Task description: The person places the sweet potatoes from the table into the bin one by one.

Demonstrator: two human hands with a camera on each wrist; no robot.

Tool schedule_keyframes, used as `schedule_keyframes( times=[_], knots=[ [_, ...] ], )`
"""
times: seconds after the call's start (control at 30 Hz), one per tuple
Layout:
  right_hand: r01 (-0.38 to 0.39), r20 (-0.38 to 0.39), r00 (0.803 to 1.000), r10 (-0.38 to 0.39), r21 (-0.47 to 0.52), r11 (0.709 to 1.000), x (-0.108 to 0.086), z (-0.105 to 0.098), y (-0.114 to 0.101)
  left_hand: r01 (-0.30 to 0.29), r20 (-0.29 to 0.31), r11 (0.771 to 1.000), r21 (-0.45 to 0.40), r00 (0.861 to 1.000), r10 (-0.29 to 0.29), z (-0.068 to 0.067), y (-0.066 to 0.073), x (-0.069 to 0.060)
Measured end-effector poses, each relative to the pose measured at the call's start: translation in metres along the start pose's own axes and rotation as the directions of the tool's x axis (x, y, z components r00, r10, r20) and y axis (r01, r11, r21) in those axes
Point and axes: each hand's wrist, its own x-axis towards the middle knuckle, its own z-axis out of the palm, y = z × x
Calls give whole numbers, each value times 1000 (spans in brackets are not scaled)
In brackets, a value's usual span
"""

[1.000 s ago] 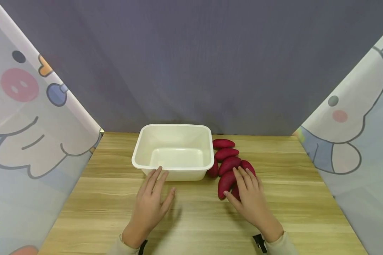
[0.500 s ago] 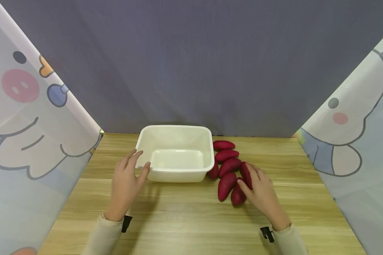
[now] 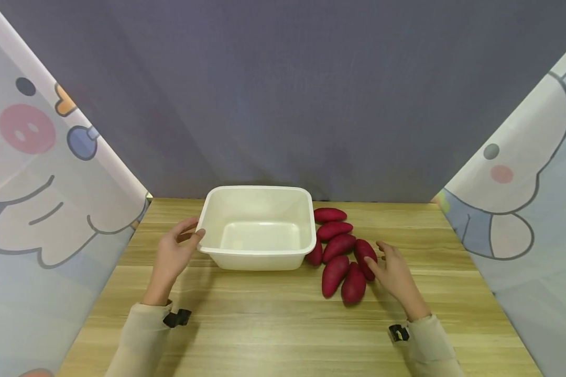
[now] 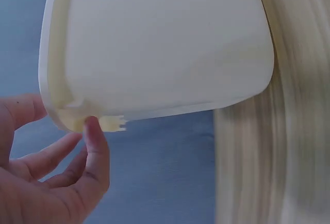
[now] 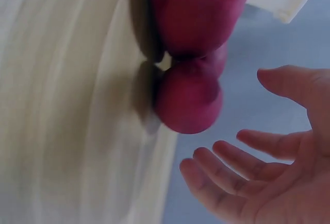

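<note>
Grip of the left hand (image 3: 172,254) is narrow and holds the white basin (image 3: 259,262) by its rim (image 4: 45,59), near the left front corner. Grip of the right hand (image 3: 398,275) is wide: I see its fingers (image 5: 221,183) extended and spread beside the outermost of the dark red tubers (image 3: 354,285).

Seven tubers, by my count in the head view, lie close together on the wood-grained tabletop (image 3: 264,324), to the right of the basin. Each is elongated and smooth-skinned, with tapering ends; one is partly hidden by the basin's right side. The basin stands upright, a rounded rectangle with sides sloping inward to a smaller floor, which I see from the head camera alone.

Left wrist view: I obtain the wall at close range and a pale yellow, notched patch (image 4: 112,123) at the corner, too small to tell from above. Right wrist view: I obtain the tubers nearly end-on, with the hand apart from them; in the head view the thumb (image 3: 376,268) overlaps the outermost one.
</note>
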Motion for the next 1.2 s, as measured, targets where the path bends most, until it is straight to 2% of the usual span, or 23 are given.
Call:
schedule_keyframes(
  times=[0.1,0.2,0.43,0.57,0.67,0.83,1.03,1.2],
  knots=[
    [-65,40,997,63,56,996,4,0,8,90,26,988,-130,996,-87,-2,-2,2],
    [-131,82,989,122,110,985,6,1,16,155,48,967,-200,988,-148,-3,-3,4],
    [-245,165,963,214,200,949,5,1,25,205,89,941,-270,978,-188,-5,-9,7],
    [-299,196,949,248,300,906,4,3,26,240,120,912,-332,970,-211,-6,-11,10],
    [-322,210,943,260,365,874,3,4,27,260,138,887,-381,965,-224,-6,-14,11],
    [-343,219,936,275,403,848,2,4,28,271,149,859,-435,962,-229,-6,-17,12],
    [-355,228,932,280,438,826,4,-2,22,279,156,839,-468,960,-232,-7,-19,12],
    [-319,221,946,239,483,815,14,-14,11,283,148,827,-485,959,-241,-8,-19,11]
  ],
)
